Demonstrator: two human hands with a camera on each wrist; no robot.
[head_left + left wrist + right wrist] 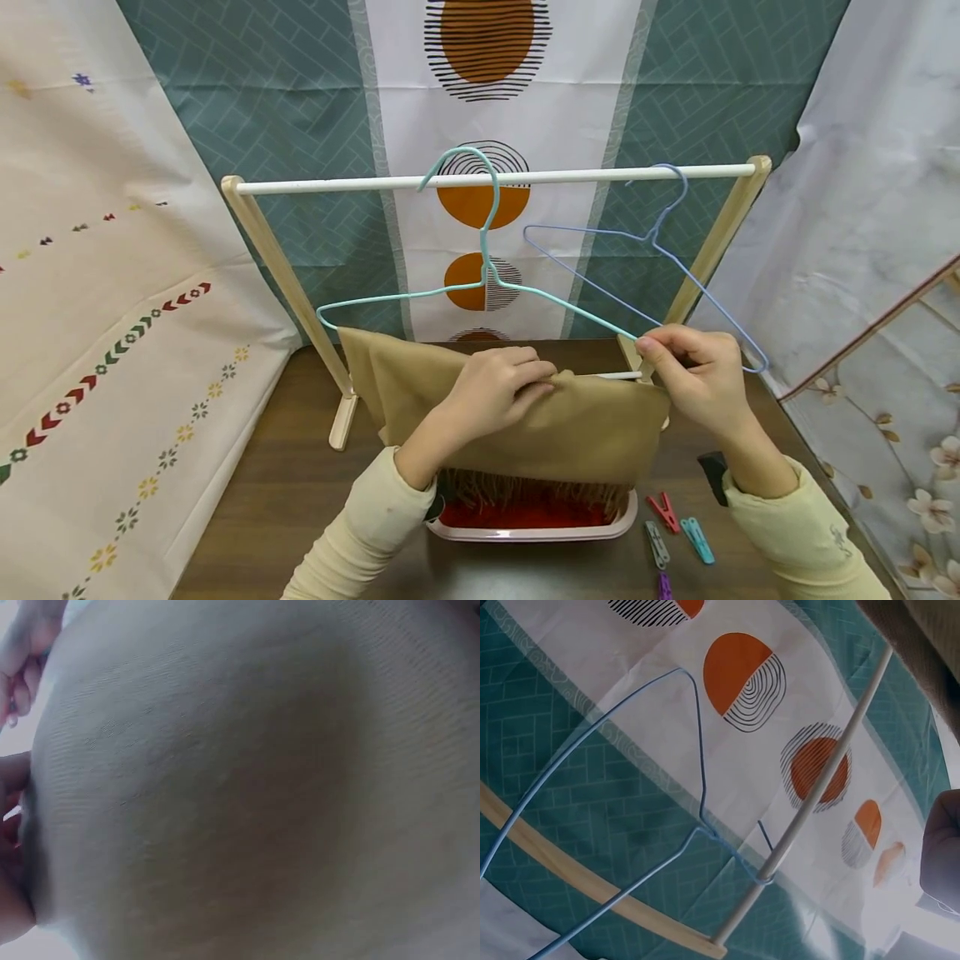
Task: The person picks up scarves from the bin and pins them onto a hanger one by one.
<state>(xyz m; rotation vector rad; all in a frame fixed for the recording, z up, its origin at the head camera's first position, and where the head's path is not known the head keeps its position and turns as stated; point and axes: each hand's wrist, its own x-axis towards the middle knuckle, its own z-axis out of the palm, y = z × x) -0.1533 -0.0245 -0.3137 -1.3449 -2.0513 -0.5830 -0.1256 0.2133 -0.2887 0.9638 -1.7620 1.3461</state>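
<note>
In the head view a mint-green hanger (566,306) stands in front of the rack, its hook level with the rod. A tan fringed scarf (592,433) hangs from the hanger's lower part, bunched near the middle. My left hand (498,387) pinches the scarf's upper edge there. At the hanger's right end, my right hand (697,375) grips the corner between thumb and fingers. In the left wrist view the blurred scarf (247,780) fills most of the picture, with left-hand fingers at the left edge. Part of the right hand (941,855) shows in the right wrist view.
A blue hanger (600,229) hangs on the right of the white rod (337,184), held by wooden posts. Below the scarf sits a pink-rimmed basin (525,534) with red inside. Several clothespins (697,540) lie on the dark floor at its right.
</note>
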